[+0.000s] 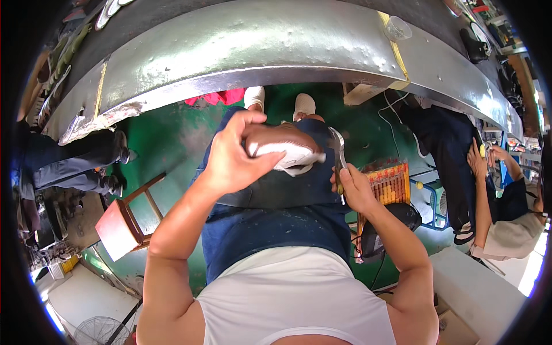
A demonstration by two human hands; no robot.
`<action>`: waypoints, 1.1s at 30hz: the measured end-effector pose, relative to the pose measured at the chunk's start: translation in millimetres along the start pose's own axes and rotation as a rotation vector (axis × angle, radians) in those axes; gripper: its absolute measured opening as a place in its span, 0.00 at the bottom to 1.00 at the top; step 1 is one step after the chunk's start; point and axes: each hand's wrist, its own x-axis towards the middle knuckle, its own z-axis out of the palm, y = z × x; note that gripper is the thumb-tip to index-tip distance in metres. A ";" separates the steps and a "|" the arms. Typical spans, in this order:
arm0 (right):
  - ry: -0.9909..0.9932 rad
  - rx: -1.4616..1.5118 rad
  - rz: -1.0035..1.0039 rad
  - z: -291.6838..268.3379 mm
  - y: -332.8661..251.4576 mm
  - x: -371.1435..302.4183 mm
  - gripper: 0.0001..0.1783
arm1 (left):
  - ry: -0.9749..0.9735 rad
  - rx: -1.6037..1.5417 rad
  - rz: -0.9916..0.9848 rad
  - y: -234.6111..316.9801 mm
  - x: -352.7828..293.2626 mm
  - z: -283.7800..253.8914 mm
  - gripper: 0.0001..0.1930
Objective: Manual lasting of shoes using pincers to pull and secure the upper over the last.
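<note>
Above the lap of a person in dark blue trousers (pixel 276 227), the left hand (pixel 230 155) holds a smooth brown and white shoe (pixel 287 142). Its grip is clamped on the shoe, with the thumb on the white part. Some of the fingers are hidden.

Just to the right, the right hand (pixel 357 187) has its grip closed around a silver metal tool with a curved head (pixel 338 144). The head points away from the person. It is near the shoe, with a small gap between them.

Past the knees is a long, shiny grey metal surface (pixel 230 49). A clear round plastic cup (pixel 398 27) sits on it, over to the right. Below its edge, a bright red cloth (pixel 218 96) is on the green floor (pixel 150 144), near the person's feet.

To the left is a small brown wooden stool (pixel 118 230). To the right is a seat with orange and yellow beads (pixel 391 183). Farther right, a co-worker in a tan top (pixel 509 238) has both hands near something yellow, too small to tell.
</note>
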 end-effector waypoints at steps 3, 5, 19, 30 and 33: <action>0.087 0.121 0.060 4.0 -5.1 0.5 0.19 | 0.071 -0.313 0.036 -11.9 30.3 22.1 0.23; 0.015 0.032 0.084 2.1 -10.0 -0.2 0.16 | 0.001 -0.179 -0.172 -13.1 52.2 31.5 0.22; -0.209 -0.182 0.042 4.7 -33.5 -6.0 0.14 | -0.115 0.643 -0.036 -93.0 -6.7 68.9 0.16; -0.393 -0.250 0.209 -11.7 -62.0 14.2 0.12 | -0.048 0.739 0.079 -86.0 -12.4 79.8 0.09; -0.466 -0.318 0.353 -19.6 -82.9 27.5 0.13 | -0.034 0.785 0.134 -83.6 -13.4 86.3 0.11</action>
